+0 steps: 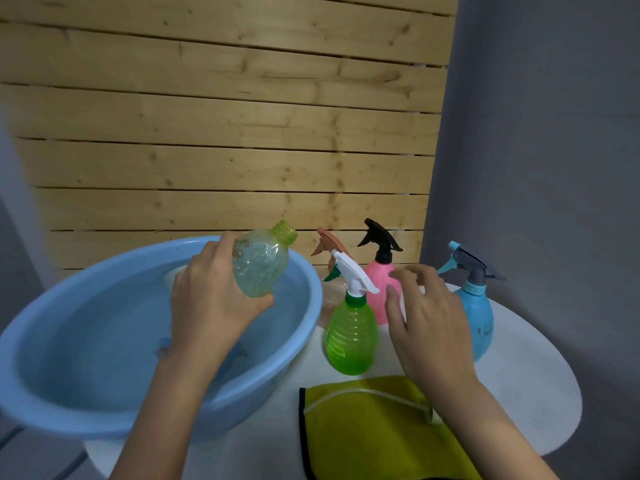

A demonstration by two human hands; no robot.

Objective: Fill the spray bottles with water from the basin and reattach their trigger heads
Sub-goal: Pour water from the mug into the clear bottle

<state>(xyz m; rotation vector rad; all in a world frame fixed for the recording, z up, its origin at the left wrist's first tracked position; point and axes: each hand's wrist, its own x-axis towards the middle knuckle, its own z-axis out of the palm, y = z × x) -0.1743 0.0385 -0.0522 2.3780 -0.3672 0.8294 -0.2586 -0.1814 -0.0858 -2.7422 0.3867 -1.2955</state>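
Wooden slats [225,133] fill the back, beyond both hands. Below them a white round table [519,393] carries everything. On its left side sits a blue basin [41,341] holding water, directly under the left hand [214,299]. A yellow cloth [363,427] lies beneath the right wrist, with a clear tube [363,390] across it. Four capped bottles stand around the right hand [426,323]: a green bottle [351,334] just left of it, a blue bottle [476,317] just right, a pink bottle [377,282] behind its fingertips, and a peach bottle [330,292] further left behind the green one. The left hand wraps its fingers and thumb round an open bottle [259,271], tilted with the bare neck up and to the right, over the water. The right hand hovers with fingers spread wide, holding nothing.
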